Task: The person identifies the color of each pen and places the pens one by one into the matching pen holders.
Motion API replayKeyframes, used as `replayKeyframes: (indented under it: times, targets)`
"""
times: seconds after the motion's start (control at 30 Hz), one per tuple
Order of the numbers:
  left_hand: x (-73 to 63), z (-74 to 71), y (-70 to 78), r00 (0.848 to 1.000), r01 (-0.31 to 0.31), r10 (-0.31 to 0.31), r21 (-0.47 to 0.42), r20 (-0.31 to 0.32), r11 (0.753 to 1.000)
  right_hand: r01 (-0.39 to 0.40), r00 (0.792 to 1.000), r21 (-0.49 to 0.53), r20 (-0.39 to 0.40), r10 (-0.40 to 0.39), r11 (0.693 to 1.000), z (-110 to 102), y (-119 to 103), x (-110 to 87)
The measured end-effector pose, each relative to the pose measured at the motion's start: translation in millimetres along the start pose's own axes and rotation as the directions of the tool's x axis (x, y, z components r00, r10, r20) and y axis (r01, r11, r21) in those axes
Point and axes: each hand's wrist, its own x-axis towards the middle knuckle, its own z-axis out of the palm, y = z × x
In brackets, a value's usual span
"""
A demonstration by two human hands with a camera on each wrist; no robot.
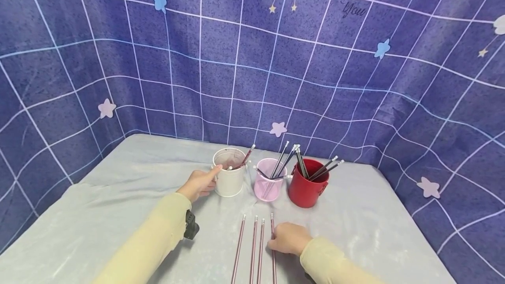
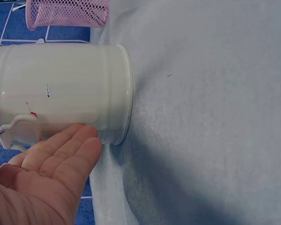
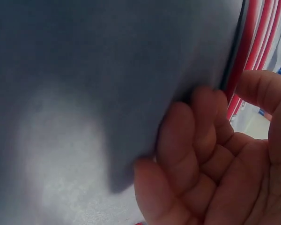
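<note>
At the back of the table stands a white metal bucket (image 1: 230, 183) with a few pencils inside, one of them a dark red pencil (image 1: 249, 154). My left hand (image 1: 200, 183) rests on the bucket's left side, thumb at the rim; in the left wrist view its fairly straight fingers (image 2: 79, 150) lie against the wall below the handle hook. My right hand (image 1: 291, 238) pinches the rightmost red striped pencil (image 1: 272, 222) on the cloth between thumb and fingers. Left of it, several similar red pencils (image 1: 253, 249) lie roughly side by side, white ends pointing away from me.
Right of the white bucket is a pink mesh cup (image 1: 261, 189) holding black pencils, then a red bucket (image 1: 304, 194) with more black pencils (image 1: 325, 169). A grey cloth (image 1: 130, 205) covers the table. A blue curtain (image 1: 221, 78) hangs behind and at both sides.
</note>
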Motion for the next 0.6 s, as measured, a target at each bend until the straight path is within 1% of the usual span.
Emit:
replayKeyframes:
  times: [0.17,0.27,0.43,0.6]
  targets:
    - [0.2,-0.6,0.2,1.000,-0.004,0.004,0.005,0.006,1.000,-0.050,0.998,0.064,0.042,0.048,0.997,0.5,-0.3,2.9]
    - [0.1,-0.5,0.2,1.000,-0.002,0.002,0.005,0.004,1.000,-0.066,0.997,0.090,0.048,0.062,0.994,1.0,0.1,3.2]
    - [0.4,0.0,-0.4,1.000,-0.003,0.003,-0.004,0.005,1.000,-0.074,0.997,0.119,0.031,0.071,0.990,-1.5,1.1,2.3]
    - [-1.1,-0.2,-0.7,1.000,-0.013,0.013,-0.004,0.015,1.000,-0.051,0.999,0.150,-0.005,0.052,0.987,-16.6,1.6,2.5]
